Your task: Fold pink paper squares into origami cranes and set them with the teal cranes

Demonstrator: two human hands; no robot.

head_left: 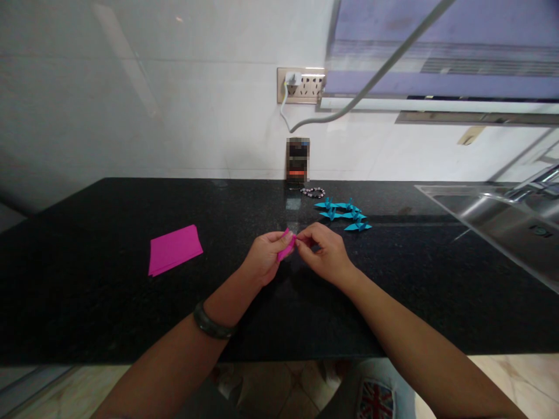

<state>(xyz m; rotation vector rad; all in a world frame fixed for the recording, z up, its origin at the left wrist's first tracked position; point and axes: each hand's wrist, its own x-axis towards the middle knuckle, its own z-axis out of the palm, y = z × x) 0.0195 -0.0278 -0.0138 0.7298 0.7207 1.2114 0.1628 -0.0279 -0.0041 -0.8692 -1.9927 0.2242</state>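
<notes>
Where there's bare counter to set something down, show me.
Bare: the counter between the pink sheets and the left hand, and the stretch between the right forearm and the sink. Crowded: the middle back, with blue cranes, a beaded bracelet and a blurred dark object close together.

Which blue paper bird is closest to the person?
The single front blue bird; the other blue birds all sit farther back, nearer the wall.

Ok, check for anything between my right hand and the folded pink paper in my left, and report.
Nothing visible stands between them: the right hand pinches at the edge of the folded pink paper, held in the left hand. The blue paper cranes lie farther back.
</notes>
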